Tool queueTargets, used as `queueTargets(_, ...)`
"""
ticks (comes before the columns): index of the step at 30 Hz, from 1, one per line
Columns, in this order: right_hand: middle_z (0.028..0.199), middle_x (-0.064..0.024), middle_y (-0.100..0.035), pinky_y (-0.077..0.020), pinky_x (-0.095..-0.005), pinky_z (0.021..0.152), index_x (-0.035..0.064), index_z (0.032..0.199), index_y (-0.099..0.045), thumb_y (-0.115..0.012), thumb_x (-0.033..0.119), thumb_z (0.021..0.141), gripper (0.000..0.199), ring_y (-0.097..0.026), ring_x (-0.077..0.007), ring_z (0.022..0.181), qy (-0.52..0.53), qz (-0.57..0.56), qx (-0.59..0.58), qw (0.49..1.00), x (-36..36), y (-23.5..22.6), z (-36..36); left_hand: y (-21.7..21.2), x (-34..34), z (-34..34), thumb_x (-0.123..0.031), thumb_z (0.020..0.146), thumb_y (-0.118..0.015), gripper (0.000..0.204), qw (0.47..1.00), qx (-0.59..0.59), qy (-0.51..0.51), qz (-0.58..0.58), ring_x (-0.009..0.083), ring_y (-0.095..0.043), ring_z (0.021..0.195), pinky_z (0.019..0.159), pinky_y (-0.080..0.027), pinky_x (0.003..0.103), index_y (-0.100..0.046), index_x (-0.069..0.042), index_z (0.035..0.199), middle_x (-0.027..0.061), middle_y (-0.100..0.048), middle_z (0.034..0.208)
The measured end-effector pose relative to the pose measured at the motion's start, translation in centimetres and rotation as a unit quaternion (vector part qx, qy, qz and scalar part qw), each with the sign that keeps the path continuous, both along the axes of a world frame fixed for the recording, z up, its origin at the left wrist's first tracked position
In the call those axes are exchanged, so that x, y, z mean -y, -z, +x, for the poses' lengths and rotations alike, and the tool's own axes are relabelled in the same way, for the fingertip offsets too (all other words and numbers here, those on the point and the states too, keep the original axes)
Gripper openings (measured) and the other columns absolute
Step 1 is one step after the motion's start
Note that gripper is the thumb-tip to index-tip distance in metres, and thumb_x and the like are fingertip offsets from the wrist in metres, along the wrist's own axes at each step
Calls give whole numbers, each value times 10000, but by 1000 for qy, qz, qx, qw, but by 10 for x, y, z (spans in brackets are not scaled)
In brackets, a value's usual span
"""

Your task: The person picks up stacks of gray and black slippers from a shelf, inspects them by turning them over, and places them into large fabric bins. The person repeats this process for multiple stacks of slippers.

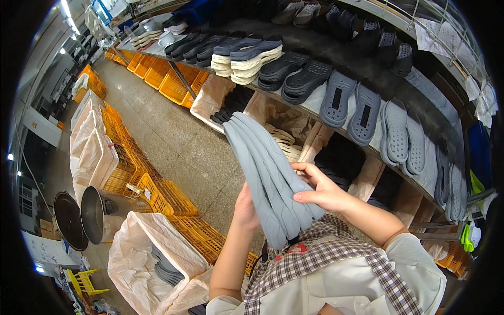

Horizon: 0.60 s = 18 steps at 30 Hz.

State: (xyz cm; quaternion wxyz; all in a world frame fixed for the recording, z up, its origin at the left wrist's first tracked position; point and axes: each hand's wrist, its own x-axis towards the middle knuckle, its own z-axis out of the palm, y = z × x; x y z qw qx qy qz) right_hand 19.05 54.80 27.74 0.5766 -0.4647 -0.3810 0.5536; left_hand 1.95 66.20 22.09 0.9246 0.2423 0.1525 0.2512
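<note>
A fanned stack of several long grey shoe soles (268,173) stands upright in front of my chest. My left hand (245,210) grips the stack from behind near its lower end. My right hand (321,191) holds the stack's right edge, fingers laid across the front of the soles. Just beyond the stack runs a long sloping shelf (336,50) covered with more soles in dark grey, blue-grey and cream.
Bags of soles (283,139) stand under the shelf. Orange plastic crates (173,202) line the left side of the aisle, with a white sack of grey soles (157,257) at lower left. Two round metal drums (84,215) sit further left. A speckled floor (178,142) runs between.
</note>
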Motion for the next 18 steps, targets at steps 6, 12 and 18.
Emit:
queueTargets(6, 1415, -164, -302, -247, -364, 1093, -16, 1403, -235, -772, 207, 744, 879, -305, -279, 1315, -27, -7, 101, 995, 5, 2, 5, 2, 5, -2, -266, 943, -474, 472, 999, 1, 3, -55, 273, -560, 1096, 917, -481, 418, -401, 27, 1306, 160, -526, 1248)
queueTargets(12, 1413, -155, -311, -259, -367, 1084, -16, 1398, -255, -769, 179, 747, 852, -331, -242, 1296, -22, -2, 70, 997, 8, -1, 2, -5, 11, 2, -298, 933, -476, 483, 997, -10, 2, -75, 277, -567, 1087, 906, -490, 421, -432, 24, 1290, 155, -547, 1226)
queueTargets(18, 1362, -125, -386, -295, -322, 1053, -21, 1383, -312, -635, 213, 877, 645, -370, -185, 1257, 10, -21, 49, 999, 10, 7, 4, 3, 16, 19, -323, 956, -410, 484, 994, -40, 38, -99, 258, -542, 1121, 908, -498, 391, -392, -19, 1332, 145, -503, 1275)
